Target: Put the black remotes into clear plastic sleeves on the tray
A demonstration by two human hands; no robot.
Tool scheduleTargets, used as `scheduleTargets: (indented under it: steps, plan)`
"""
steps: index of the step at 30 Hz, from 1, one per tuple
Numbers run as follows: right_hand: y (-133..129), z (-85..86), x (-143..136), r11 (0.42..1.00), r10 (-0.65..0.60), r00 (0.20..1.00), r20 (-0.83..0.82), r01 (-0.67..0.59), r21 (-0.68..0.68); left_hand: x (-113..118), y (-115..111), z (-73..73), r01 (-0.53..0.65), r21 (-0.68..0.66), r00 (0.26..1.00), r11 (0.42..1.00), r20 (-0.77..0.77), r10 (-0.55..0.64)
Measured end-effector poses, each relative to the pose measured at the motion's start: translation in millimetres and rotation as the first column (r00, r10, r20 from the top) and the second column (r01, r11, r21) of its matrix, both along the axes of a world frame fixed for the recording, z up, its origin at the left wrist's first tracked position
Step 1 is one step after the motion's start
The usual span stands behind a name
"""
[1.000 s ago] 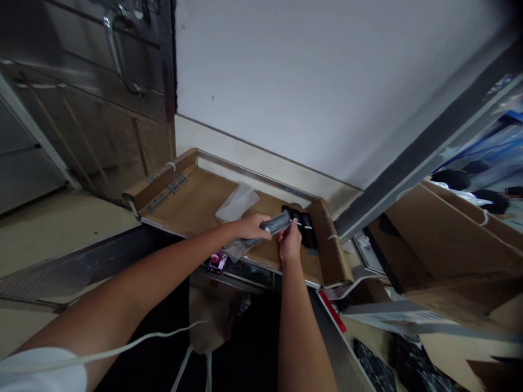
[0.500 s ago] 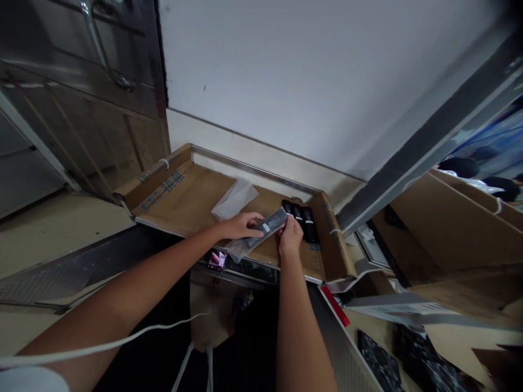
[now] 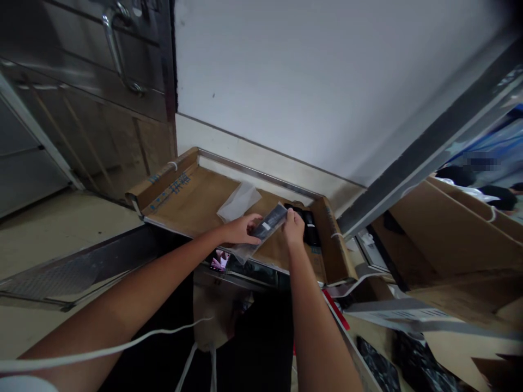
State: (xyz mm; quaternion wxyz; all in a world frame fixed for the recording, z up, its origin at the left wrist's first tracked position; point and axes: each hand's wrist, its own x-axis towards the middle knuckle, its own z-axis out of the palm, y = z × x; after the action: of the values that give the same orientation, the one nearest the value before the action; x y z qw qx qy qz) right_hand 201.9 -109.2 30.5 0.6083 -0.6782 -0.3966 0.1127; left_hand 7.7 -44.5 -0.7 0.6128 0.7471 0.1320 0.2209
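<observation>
Spanning our two hands, one bagged dark item (image 3: 270, 222) slants, its long axis running from our left hand (image 3: 243, 228) outward to our right hand (image 3: 293, 224). Neither is nearer: our left curls loosely around its lower part, our right pinches the far end. Beyond our left lies one loose translucent bag (image 3: 239, 201); beside our right, at least two black bundles (image 3: 311, 228), partly hidden; beneath, one cardboard tray (image 3: 196, 190).

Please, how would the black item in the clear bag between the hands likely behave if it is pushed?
The black item is probably fairly stiff, because it looks straight between the left hand and the right hand. The clear bag around it is likely floppy, since its lower end looks loose. Its shiny surface may be slippery.
</observation>
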Motion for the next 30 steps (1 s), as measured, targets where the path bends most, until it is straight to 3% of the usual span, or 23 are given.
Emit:
scheduleTargets:
  steps: [3, 6, 9, 15, 20, 27, 30]
  plan:
    - [9, 39.9, -8, 0.995, 0.1, 0.977, 0.191, -0.1, -0.008, -1, -1, 4.0, 0.001, -0.055, 0.997, 0.998, 0.073, 0.003]
    - [13, 77.8, -26, 0.975, 0.22, 0.9, 0.378, -0.219, -0.044, -1, -2, 7.8, 0.032, -0.118, 0.99, 0.993, 0.143, -0.015]
    - [11, 101.0, -43, 0.972, 0.228, 0.806, 0.546, -0.223, -0.076, -1, -2, 9.3, 0.018, -0.181, 0.989, 0.983, 0.145, 0.009]
    - [0, 109.3, -53, 0.979, 0.19, 0.667, 0.721, -0.185, -0.087, -4, 0, 11.0, -0.084, -0.054, 0.996, 0.995, 0.03, 0.085]
    - [-4, 112.7, -51, 0.989, 0.132, 0.596, 0.792, -0.135, -0.064, -6, 0, 14.0, -0.113, 0.014, 0.993, 0.993, -0.03, 0.114]
    - [-2, 126.0, -52, 0.996, 0.041, 0.628, 0.777, -0.086, 0.017, -9, -2, 16.8, -0.148, 0.067, 0.986, 0.987, -0.073, 0.153]
    - [3, 137.0, -48, 0.993, -0.047, 0.718, 0.694, -0.044, 0.112, -10, -2, 18.6, -0.162, 0.086, 0.98, 0.983, -0.103, 0.171]
